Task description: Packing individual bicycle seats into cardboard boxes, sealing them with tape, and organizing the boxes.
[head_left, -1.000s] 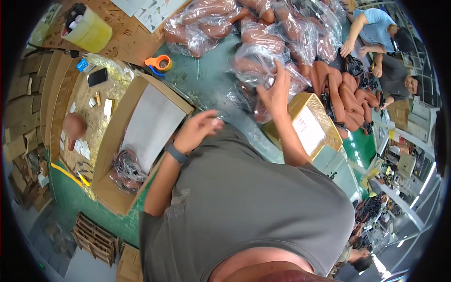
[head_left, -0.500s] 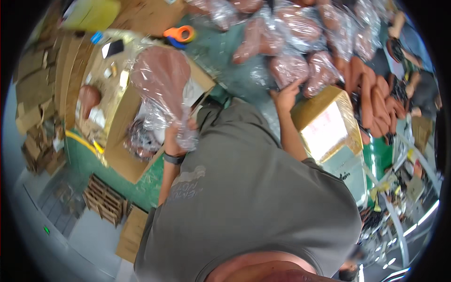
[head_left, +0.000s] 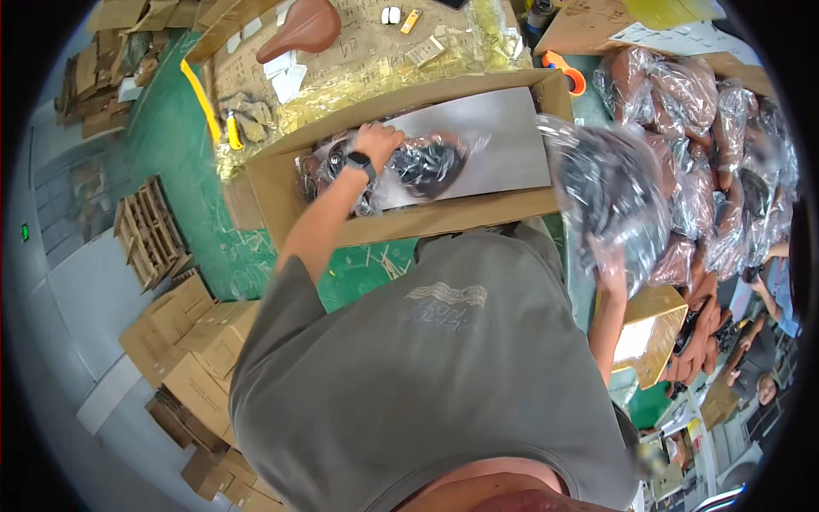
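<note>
My left hand, with a black watch on the wrist, reaches into a long open cardboard box and grips a bagged saddle lying on a grey sheet inside. Another dark bagged item lies at the box's left end. My right hand holds a second saddle in a clear plastic bag, lifted just off the right end of the box, its dark underside toward me.
A heap of bagged brown saddles lies at the right. A bare brown saddle and an orange tape dispenser sit behind the box. A small carton, a wooden pallet and stacked boxes surround me. Other people work at far right.
My left hand has carried a bagged saddle down into the long box. My right hand has lifted another bagged saddle off the heap toward the box.
</note>
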Motion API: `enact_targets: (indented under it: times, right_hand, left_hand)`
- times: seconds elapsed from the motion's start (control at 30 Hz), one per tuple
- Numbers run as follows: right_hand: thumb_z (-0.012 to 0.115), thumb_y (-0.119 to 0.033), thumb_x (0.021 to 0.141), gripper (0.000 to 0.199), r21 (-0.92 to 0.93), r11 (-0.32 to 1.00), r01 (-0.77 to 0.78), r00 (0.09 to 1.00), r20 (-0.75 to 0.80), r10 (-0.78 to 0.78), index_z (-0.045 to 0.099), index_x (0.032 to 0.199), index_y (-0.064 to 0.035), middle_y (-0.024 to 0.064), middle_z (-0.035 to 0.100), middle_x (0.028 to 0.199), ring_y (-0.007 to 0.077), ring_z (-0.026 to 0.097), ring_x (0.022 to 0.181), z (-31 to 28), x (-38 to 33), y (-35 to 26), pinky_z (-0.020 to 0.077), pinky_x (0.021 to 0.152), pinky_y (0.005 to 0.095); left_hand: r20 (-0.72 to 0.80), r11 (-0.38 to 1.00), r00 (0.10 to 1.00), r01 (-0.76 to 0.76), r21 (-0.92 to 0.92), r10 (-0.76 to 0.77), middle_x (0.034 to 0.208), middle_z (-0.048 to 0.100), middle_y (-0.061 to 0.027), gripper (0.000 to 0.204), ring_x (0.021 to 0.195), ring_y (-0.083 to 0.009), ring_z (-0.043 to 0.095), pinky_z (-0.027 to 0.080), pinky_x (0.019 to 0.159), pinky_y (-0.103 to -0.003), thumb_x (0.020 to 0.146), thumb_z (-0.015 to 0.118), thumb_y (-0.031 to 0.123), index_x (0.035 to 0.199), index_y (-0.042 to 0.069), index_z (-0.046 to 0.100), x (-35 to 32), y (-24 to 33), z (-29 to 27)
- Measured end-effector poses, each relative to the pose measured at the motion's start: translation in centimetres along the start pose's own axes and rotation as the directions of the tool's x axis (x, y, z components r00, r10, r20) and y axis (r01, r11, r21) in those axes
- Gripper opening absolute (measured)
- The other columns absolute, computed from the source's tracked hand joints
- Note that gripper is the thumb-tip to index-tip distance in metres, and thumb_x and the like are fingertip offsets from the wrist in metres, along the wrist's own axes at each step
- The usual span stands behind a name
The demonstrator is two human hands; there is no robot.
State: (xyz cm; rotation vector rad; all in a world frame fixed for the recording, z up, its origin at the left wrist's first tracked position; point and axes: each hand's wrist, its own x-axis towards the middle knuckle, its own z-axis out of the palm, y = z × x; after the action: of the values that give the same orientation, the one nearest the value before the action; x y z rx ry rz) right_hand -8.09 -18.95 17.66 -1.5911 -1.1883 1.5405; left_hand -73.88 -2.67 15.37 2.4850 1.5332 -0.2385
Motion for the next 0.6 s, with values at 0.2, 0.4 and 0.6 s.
enact_targets:
  times: [0.2, 0.4, 0.6]
  right_hand:
    - [0.075, -0.048, 0.108, 0.055, 0.056, 0.782, -0.62, 0.693, 0.506, 0.513, 0.067, 0.137, -0.0016, 0.0111, 0.075, 0.117, 0.023, 0.075, 0.095, 21.9, 18.4, -9.5, 0.066, 0.086, 0.0418]
    - [0.079, -0.019, 0.089, 0.016, -0.772, 0.538, 0.338, 0.641, 0.608, 0.469, 0.082, 0.099, -0.0075, 0.0189, 0.076, 0.086, 0.0377, 0.073, 0.078, 31.2, 22.2, 3.5, 0.0613, 0.074, 0.0516]
    - [0.083, -0.02, 0.092, 0.07, -0.71, 0.703, 0.04, 0.489, -0.599, -0.634, 0.056, 0.152, 0.0042, 0.0269, 0.074, 0.127, 0.0466, 0.073, 0.11, 7.8, 17.2, -11.2, 0.0576, 0.102, 0.0518]
  left_hand:
    - [-0.119, 0.917, 0.91, -0.399, 0.018, 0.398, 0.137, 0.069, -0.0137, 0.021, 0.129, -0.0357, 0.066, 0.046, 0.114, -0.057, 0.1, 0.066, 0.028, 0.114, 0.014, 0.074, -2.9, -8.1, 15.1]
    - [0.233, 0.983, 0.972, -0.009, 0.184, -0.034, 0.178, 0.042, -0.0162, 0.064, 0.166, -0.0388, 0.035, 0.023, 0.137, -0.06, 0.101, 0.068, 0.032, 0.164, 0.028, 0.057, -5.2, -8.8, 16.3]
    - [-0.205, 0.873, 0.859, 0.414, -0.259, -0.469, 0.167, 0.052, -0.0254, 0.076, 0.155, -0.0454, 0.047, 0.035, 0.13, -0.056, 0.089, 0.075, 0.004, 0.162, 0.006, 0.054, -8.6, 10.7, -0.8]
